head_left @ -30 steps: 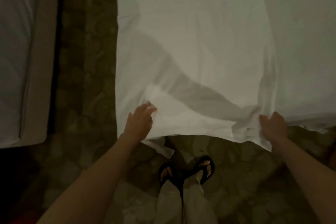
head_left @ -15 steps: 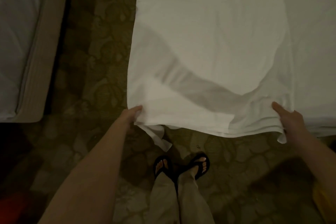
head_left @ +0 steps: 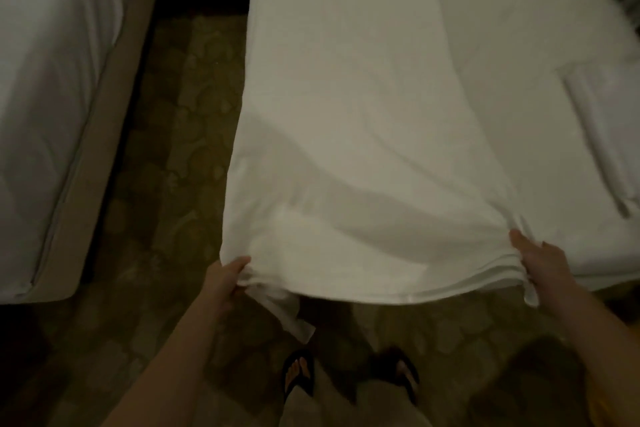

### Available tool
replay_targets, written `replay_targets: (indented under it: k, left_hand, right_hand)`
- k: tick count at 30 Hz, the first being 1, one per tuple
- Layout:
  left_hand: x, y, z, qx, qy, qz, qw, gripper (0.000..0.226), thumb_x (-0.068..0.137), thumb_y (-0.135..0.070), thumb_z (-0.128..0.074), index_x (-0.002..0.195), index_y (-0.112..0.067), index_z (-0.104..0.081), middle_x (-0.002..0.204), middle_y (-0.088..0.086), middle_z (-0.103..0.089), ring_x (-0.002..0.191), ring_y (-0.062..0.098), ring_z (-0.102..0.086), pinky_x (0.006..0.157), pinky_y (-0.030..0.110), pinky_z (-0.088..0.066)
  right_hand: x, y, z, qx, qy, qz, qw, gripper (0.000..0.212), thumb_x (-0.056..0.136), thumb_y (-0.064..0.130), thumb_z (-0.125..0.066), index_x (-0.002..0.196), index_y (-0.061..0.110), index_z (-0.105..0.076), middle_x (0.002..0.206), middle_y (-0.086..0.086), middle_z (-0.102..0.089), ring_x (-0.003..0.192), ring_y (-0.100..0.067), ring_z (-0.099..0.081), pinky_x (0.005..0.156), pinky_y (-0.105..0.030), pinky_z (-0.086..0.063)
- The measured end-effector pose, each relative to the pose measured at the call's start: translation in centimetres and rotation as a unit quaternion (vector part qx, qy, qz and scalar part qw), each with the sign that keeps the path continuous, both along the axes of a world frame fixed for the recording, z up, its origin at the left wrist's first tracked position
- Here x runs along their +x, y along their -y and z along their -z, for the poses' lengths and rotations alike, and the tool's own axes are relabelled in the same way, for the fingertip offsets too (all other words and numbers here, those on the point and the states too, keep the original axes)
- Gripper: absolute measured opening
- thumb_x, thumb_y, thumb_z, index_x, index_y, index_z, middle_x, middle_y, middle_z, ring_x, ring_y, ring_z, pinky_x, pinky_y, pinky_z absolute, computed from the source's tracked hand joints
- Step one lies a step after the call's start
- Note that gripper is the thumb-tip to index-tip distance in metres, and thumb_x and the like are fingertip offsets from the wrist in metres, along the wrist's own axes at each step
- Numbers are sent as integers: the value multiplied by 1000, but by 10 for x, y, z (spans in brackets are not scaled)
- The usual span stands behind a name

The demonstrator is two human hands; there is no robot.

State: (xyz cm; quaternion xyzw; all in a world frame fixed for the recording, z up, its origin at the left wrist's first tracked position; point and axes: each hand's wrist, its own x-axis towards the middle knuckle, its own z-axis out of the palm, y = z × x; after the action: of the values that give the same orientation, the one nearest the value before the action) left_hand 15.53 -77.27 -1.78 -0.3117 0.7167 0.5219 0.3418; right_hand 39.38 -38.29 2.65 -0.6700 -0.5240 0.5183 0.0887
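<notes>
A second bed [head_left: 52, 97] fills the far left, its white mattress cut off by the left and top edges. Its tan base [head_left: 104, 204] ends in a rounded corner low down. Next comes a strip of patterned carpet [head_left: 180, 149], open floor that widens toward the person.

The left hand [head_left: 225, 276] holds the near left corner of the white sheet [head_left: 363, 149], thumb on top and fingers curled under the cloth, out of sight. The sheet runs lengthwise away from the person along the left part of the bed [head_left: 519, 97]. Its long left edge borders the carpet strip, and it hides whatever lies beneath it there. Its near edge hangs in the air over the floor, sagging between the two hands and showing several stacked layers. A loose flap [head_left: 294, 319] droops from under the left corner toward the carpet.

The right hand [head_left: 543, 260] grips the near right corner, thumb pressed on top and bunching the cloth into creases. Its other fingers are hidden under the layers. Beyond it the bed's white surface continues to the right edge, where a folded cloth [head_left: 602, 135] lies blurred and cut off.

Two feet in dark sandals [head_left: 299, 374] stand on the carpet just short of the near edge. Pale trousers [head_left: 346, 406] are cut off at the bottom. A dark patch at lower right is too dim to make out.
</notes>
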Motion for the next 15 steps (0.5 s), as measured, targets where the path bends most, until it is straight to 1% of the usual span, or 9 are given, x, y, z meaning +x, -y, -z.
replay_targets:
  k: [2,5,7,8,10,12,13,14,15]
  left_hand:
    - [2,-10,-24,-9,-13,14,1000,41,87,-5,-65,124,9,-53,110,26,-62,83,33,-60,71,38,-51]
    - [10,-28,-60,-36,-39,21,998,44,85,-2,-67,124,12,-52,117,28,-60,93,37,-59,84,45,-48]
    - [17,-42,-84,-74,-70,29,994,44,83,2,-69,122,15,-54,120,30,-59,103,41,-59,92,47,-47]
    - [21,-51,-95,-92,-87,33,991,46,81,4,-70,122,16,-53,122,31,-57,108,43,-57,94,47,-45]
    - [30,-69,-116,-113,-110,27,987,52,78,7,-71,125,17,-51,126,35,-53,115,44,-53,97,45,-43]
    - [35,-90,-140,-119,-117,27,986,55,77,7,-73,126,17,-50,127,36,-52,116,45,-52,95,44,-41]
    - [39,-99,-152,-122,-120,29,985,54,77,7,-73,125,17,-51,126,36,-52,115,45,-52,93,43,-41]
    - [43,-108,-165,-120,-130,31,984,54,77,7,-73,125,17,-51,125,36,-53,114,45,-52,92,43,-41]
    - [46,-116,-178,-111,-139,30,984,54,77,7,-73,125,16,-51,125,35,-54,112,45,-53,92,43,-43]
  right_hand:
    - [-3,-11,-15,-4,2,-23,1000,59,92,25,-62,134,-13,-43,131,-29,-52,117,-40,-53,95,-42,-41]
    - [-1,-33,-39,-12,20,-70,997,51,91,16,-64,126,-18,-48,125,-34,-54,115,-44,-54,96,-44,-42]
    - [2,-55,-55,-10,35,-107,994,45,88,11,-67,116,-22,-55,115,-37,-58,109,-41,-57,93,-44,-44]
    - [3,-69,-66,-9,39,-128,991,42,86,10,-69,110,-22,-58,106,-37,-61,102,-36,-59,88,-42,-44]
    - [6,-93,-84,-2,45,-171,984,33,82,10,-74,97,-18,-66,86,-30,-62,88,-27,-56,81,-37,-43]
    - [11,-111,-99,6,55,-205,977,21,78,10,-78,76,-9,-70,75,-26,-61,80,-28,-60,76,-37,-45]
    - [11,-118,-108,7,56,-209,976,21,77,9,-78,72,-9,-70,74,-27,-63,80,-31,-63,72,-36,-44]
    - [9,-123,-118,9,55,-218,974,22,78,8,-78,76,-13,-70,77,-29,-64,84,-34,-66,68,-33,-41]
    - [6,-127,-127,17,53,-237,970,25,79,9,-76,84,-15,-70,83,-30,-66,89,-35,-67,67,-30,-39]
